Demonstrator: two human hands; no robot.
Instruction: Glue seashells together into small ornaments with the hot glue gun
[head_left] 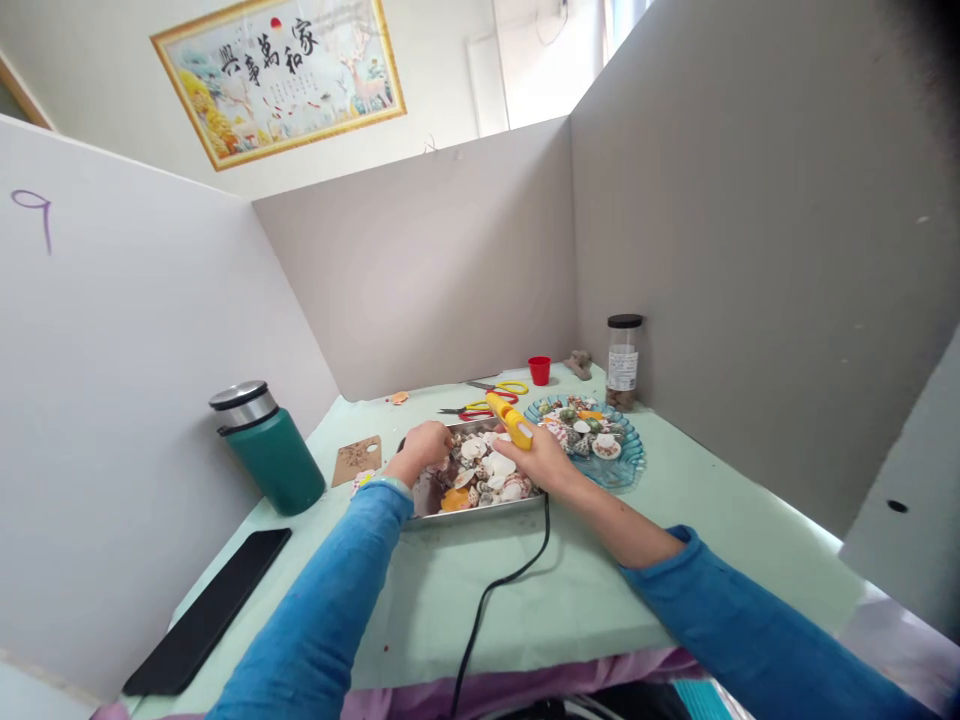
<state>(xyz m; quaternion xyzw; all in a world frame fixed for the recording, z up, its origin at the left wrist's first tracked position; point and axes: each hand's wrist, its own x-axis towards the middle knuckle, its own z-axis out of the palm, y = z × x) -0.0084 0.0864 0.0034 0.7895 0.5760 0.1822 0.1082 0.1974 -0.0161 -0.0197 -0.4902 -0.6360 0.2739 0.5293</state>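
My right hand (546,464) is closed around a yellow hot glue gun (513,422), held over the right side of a metal tray (480,511). A black cord (496,585) runs from below that hand to the table's front edge. In the tray lie many seashells (498,466), mostly white and speckled, with an orange scallop shell (454,499) near the front. My left hand (426,448) is at the tray's left end, its fingers curled together and pointing down. Whatever these fingers pinch is hidden from this angle.
A blue glass plate (626,465) of shells stands right of the tray. Scissors (472,410), a red cup (539,371) and a lidded jar (622,365) are behind. On the left are a brown card (357,460), a green bottle (277,460) and a black phone (210,612). Partition walls surround the table.
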